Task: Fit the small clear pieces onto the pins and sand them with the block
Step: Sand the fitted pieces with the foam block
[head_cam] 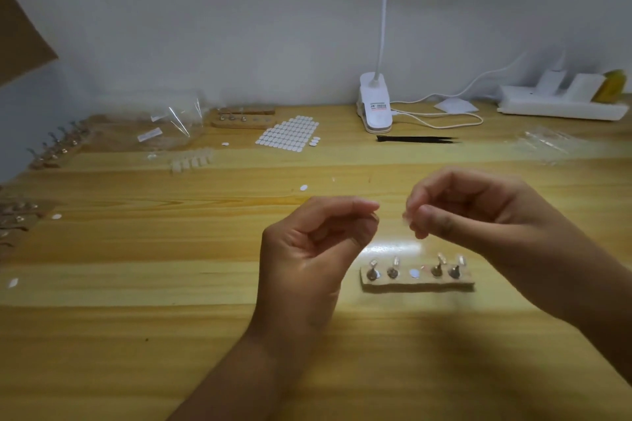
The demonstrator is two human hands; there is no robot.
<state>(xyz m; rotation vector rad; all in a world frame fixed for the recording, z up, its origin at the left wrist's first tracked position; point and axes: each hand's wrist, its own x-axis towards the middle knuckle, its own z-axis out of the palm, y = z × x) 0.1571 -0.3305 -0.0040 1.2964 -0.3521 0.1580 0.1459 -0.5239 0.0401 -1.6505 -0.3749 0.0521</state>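
A small wooden holder (417, 284) lies on the table in front of me. Several metal pins stand in it, each with a small clear piece on top, and its middle slot shows a bare round disc (414, 273). My left hand (307, 249) hovers above and left of the holder, thumb and forefinger pinching a small metal pin (375, 216). My right hand (478, 212) is above the holder, its fingertips pinching a small clear piece (406, 218). The two hands are a few centimetres apart.
A sheet of white oval stickers (289, 133) lies at the back centre, near further wooden pin holders (243, 120) and clear bags (164, 133). Black tweezers (417, 139), a white clip lamp (374, 106) and a power strip (561, 102) sit at the back right. More pin holders (58, 147) line the left edge.
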